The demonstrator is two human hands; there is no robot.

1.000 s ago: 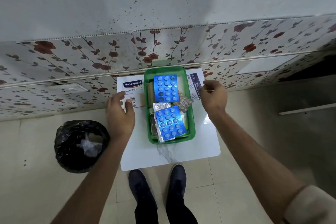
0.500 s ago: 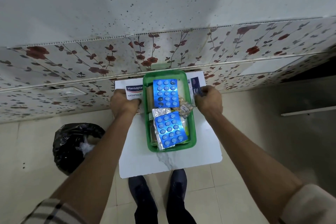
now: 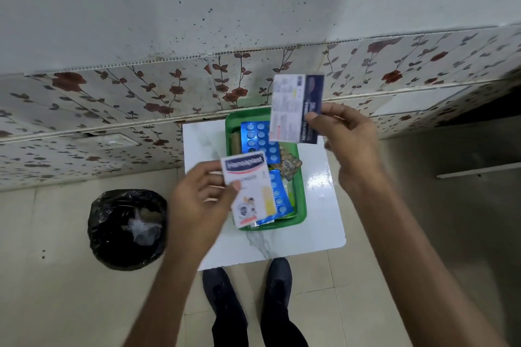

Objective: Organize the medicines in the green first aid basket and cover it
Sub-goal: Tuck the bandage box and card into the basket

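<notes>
1. White tabletop (image 3: pixel 324 205) carries the green basket (image 3: pixel 301 197) of pill strips.
2. Left hand (image 3: pixel 197 205), raised, pinches a plaster box (image 3: pixel 248 186) over the basket's near-left edge.
3. Right hand (image 3: pixel 346 138) pinches a card packet (image 3: pixel 296 108), lifted above the basket's far end.

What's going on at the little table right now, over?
Left hand holds Hansaplast box; right hand holds white-and-navy box. Both lifted over green basket, blister packs inside. No lid seen, nothing blocking.
</notes>
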